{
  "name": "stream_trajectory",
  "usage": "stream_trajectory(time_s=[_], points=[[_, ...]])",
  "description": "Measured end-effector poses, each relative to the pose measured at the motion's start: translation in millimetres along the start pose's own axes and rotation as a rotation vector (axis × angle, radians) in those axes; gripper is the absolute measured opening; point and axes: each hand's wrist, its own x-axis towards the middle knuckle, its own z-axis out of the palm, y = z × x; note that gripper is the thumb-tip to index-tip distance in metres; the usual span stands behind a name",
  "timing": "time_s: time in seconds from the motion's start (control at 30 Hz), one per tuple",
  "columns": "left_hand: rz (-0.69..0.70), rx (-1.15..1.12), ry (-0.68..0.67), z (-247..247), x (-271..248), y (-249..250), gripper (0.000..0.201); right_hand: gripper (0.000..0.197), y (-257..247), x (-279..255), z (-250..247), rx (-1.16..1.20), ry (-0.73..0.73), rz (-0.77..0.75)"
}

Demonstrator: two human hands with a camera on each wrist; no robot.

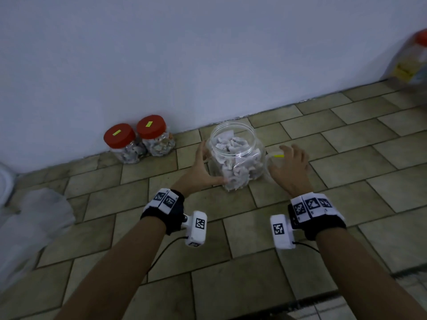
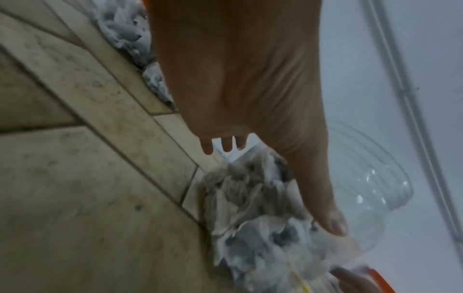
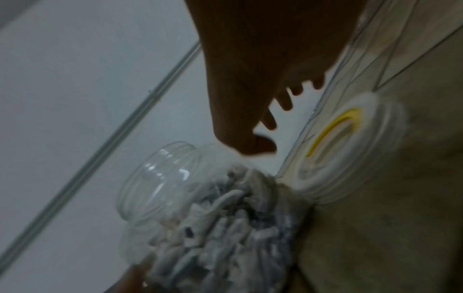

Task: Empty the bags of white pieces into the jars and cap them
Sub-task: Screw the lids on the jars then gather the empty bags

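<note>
An uncapped clear jar (image 1: 235,158) full of white pieces (image 1: 233,146) stands on the tiled floor near the wall. My left hand (image 1: 208,165) rests against its left side, thumb (image 2: 333,222) straight along the lower front and fingers up the far side. My right hand (image 1: 286,162) hovers spread to the right of the jar, apart from it and holding nothing. Under that hand a round lid (image 3: 345,146) with a yellow mark lies flat on the floor; only its yellow mark (image 1: 278,155) shows in the head view. The jar's open mouth (image 3: 160,178) is bare.
Two jars with red lids (image 1: 119,135) (image 1: 151,127) stand capped against the wall to the left. Crumpled clear bags (image 1: 34,227) lie at the far left. Another red-lidded jar (image 1: 411,58) stands at the upper right. The white wall (image 1: 208,54) runs close behind.
</note>
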Motion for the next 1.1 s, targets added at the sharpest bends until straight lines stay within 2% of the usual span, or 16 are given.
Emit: stream_trajectory(time_s=[0.07,0.1,0.17,0.33,0.43,0.5,0.57,0.63,0.73,0.83,1.0,1.1], points=[[-0.011,-0.062,0.037,14,-3,-1,0.135,0.078,16,-1,2,-0.121,-0.233,0.081],[-0.017,-0.079,0.051,21,-5,-1,0.139,0.087,21,-2,4,-0.159,-0.287,0.081],[-0.027,-0.105,0.096,32,-5,1,0.146,0.090,27,-2,8,-0.215,-0.318,0.067],[-0.052,-0.153,0.201,46,-4,6,0.144,0.072,36,5,8,-0.192,-0.274,0.060],[-0.058,-0.126,0.234,43,-3,5,0.135,0.082,35,15,1,-0.187,-0.261,0.089],[-0.048,-0.093,0.251,36,-3,8,0.128,0.081,27,20,-6,-0.038,-0.214,0.143],[-0.044,-0.038,0.259,25,-3,12,0.128,0.076,15,25,-14,0.286,-0.158,0.175],[-0.047,0.029,0.255,12,-8,18,0.134,0.067,-1,26,-21,0.583,-0.113,0.083],[-0.020,0.137,0.231,-4,-12,25,0.129,0.056,-28,20,-29,0.738,-0.155,-0.169],[0.001,0.237,0.221,-20,-17,28,0.127,0.062,-52,17,-25,0.702,-0.325,-0.310],[-0.049,0.378,0.128,-43,-27,28,0.139,0.091,-70,28,-19,0.513,-0.531,-0.486],[-0.068,0.456,0.050,-51,-31,34,0.138,0.088,-79,36,-21,0.350,-0.592,-0.611]])
